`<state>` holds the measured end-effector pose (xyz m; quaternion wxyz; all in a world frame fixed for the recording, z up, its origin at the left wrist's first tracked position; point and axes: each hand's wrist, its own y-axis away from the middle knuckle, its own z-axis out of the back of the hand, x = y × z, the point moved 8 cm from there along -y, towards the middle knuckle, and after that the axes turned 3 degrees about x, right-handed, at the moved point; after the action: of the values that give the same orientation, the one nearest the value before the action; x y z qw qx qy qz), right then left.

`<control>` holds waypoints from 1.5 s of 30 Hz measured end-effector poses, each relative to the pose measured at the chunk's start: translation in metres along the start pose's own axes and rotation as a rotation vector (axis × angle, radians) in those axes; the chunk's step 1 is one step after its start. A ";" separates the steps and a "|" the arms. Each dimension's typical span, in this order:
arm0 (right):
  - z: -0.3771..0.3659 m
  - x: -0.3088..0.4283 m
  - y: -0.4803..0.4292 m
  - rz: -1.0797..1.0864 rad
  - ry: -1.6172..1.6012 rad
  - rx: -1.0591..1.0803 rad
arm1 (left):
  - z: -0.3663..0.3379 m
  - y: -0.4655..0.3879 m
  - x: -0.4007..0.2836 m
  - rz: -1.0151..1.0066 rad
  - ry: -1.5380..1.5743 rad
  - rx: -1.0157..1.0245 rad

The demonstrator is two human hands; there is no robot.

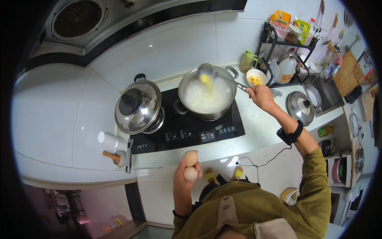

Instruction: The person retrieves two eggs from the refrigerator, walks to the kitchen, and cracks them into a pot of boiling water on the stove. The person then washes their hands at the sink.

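My right hand [261,97] grips the handle of a metal ladle [208,71], whose bowl is over the far part of a steel pot [206,115] on the black cooktop [167,142]. Yellow, egg-like stuff [206,79] lies at the ladle's bowl and trails into the pale, foamy liquid [203,95]. In front of the counter, my left hand [184,176] holds two pale eggs, one [191,157] above the other [190,173]. Left of the pot, a second pan or pot on the left burner is covered by a domed steel lid [146,101].
Right of the pot are a bowl with yellow pieces [256,78], a green oil jug [247,61], a black rack [270,44] and a steel lid [300,107] beside the sink [331,97]. A cleaver-like blade [129,155], a mortar [120,159] and white cups [112,140] stand at the left edge.
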<state>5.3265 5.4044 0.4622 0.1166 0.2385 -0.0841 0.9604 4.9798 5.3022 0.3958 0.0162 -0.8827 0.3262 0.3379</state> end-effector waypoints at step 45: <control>0.016 0.034 0.034 0.215 0.369 -0.173 | 0.010 0.005 -0.001 0.055 0.115 0.047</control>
<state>5.2955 5.3746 0.4884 0.0471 0.0374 -0.1683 0.9839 4.9701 5.3019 0.3895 0.0088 -0.8907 0.3584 0.2794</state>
